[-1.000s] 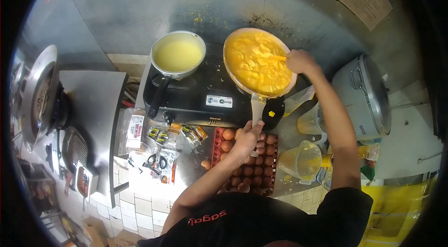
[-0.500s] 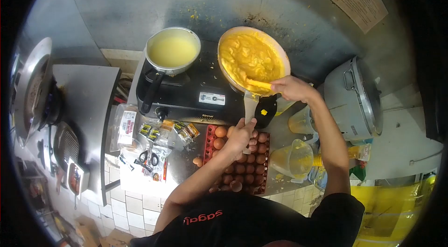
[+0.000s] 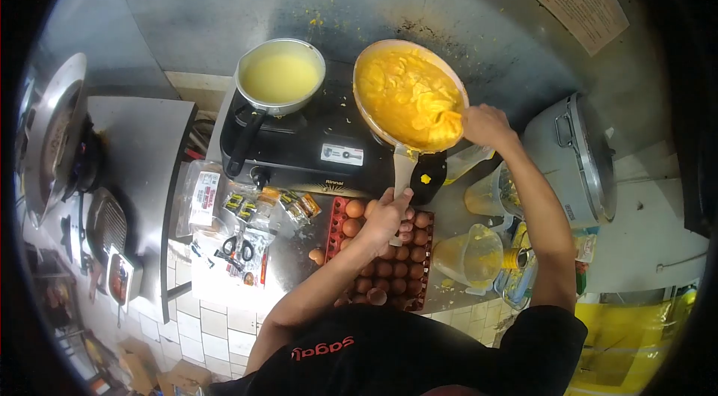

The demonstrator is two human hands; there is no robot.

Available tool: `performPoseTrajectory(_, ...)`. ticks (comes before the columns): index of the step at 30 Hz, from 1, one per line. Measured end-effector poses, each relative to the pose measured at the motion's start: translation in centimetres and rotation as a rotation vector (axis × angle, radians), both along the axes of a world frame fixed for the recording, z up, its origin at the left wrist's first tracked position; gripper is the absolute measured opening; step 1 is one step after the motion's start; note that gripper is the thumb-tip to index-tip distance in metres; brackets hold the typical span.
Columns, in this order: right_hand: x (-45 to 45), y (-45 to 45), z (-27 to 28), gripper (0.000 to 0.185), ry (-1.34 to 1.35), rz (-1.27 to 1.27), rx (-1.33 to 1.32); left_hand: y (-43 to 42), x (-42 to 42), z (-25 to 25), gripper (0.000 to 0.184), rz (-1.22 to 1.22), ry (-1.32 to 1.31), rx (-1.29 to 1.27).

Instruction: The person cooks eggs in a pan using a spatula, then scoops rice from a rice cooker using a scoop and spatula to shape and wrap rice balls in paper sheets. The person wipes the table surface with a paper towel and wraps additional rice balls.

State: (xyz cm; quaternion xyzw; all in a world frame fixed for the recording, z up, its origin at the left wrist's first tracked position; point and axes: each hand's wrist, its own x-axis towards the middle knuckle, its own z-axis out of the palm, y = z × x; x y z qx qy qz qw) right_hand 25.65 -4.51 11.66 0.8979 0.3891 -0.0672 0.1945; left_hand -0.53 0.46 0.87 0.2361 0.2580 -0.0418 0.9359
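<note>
A frying pan [image 3: 362, 106] sits on the right side of the black gas stove [image 3: 299, 170], full of soft yellow scrambled egg [image 3: 400, 93]. My left hand [image 3: 385, 222] is wrapped round the pan's pale handle [image 3: 404, 172], above a red tray of brown eggs [image 3: 427, 261]. At the pan's right rim my right hand [image 3: 486, 127] is closed on the yellow spatula, whose blade is buried in folded egg and hardly shows. To the left, a saucepan [image 3: 314, 97] of pale yellow liquid stands on the stove, its black handle pointing toward me.
Plastic jugs [image 3: 467, 258] with egg residue stand right of the tray. A large lidded pot [image 3: 557, 164] is farther right. Scissors [image 3: 238, 249] and several small packets [image 3: 299, 205] lie left of the tray. A steel side table [image 3: 138, 142] and a wok [image 3: 56, 127] are at far left.
My right hand has moved right and slightly up with the spatula, pushing egg into folds at the pan's right side. My left hand keeps its hold on the handle.
</note>
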Motion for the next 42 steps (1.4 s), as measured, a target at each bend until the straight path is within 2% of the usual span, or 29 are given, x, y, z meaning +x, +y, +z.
performPoseTrajectory(2, 3.0, 0.5, -1.0, 0.027, 0.011, -0.017, 0.103, -0.1, 0.1, -0.4, 0.021, 0.003, -0.014, 0.003)
performPoseTrajectory(7, 6.9, 1.3, 1.8, 0.031, 0.133, 0.266, 0.22, 0.1, -0.1, -0.1, 0.022, 0.001, -0.004, -0.016)
performPoseTrajectory(10, 2.8, 1.2, 7.0, 0.029, 0.001, 0.152, 0.161, 0.1, -0.1, -0.2, 0.022, 0.004, -0.022, -0.025)
performPoseTrajectory(13, 1.9, -0.7, 7.9, 0.027, -0.184, 0.231, 0.164, 0.1, 0.0, -0.6, 0.021, 0.006, -0.038, -0.043)
performPoseTrajectory(19, 5.1, -3.7, 1.1, 0.024, -0.18, 0.129, 0.248, 0.2, 0.0, -0.2, 0.02, -0.006, -0.03, -0.032)
performPoseTrajectory(23, 5.3, -4.3, -2.0, 0.026, -0.041, 0.008, 0.255, 0.2, -0.1, -0.1, 0.02, -0.004, -0.024, 0.011)
performPoseTrajectory(30, 1.8, -4.2, -0.4, 0.026, 0.29, 0.0, 0.232, -0.1, 0.0, -0.9, 0.021, 0.01, -0.019, -0.021)
performPoseTrajectory(33, -1.7, -4.2, -0.4, 0.026, 0.353, 0.1, 0.242, 0.0, 0.0, -0.5, 0.022, 0.008, 0.007, 0.001)
performPoseTrajectory(36, -5.1, -3.8, -0.4, 0.025, 0.352, 0.174, 0.349, 0.1, -0.1, -0.5, 0.024, 0.011, 0.004, 0.016)
performPoseTrajectory(40, -7.4, -3.7, 0.2, 0.021, 0.186, 0.308, 0.328, 0.1, -0.2, -0.2, 0.025, 0.014, -0.005, 0.017)
performPoseTrajectory(42, -7.2, -3.4, -0.3, 0.02, 0.078, 0.278, 0.267, 0.1, -0.2, -0.1, 0.024, 0.013, -0.001, 0.018)
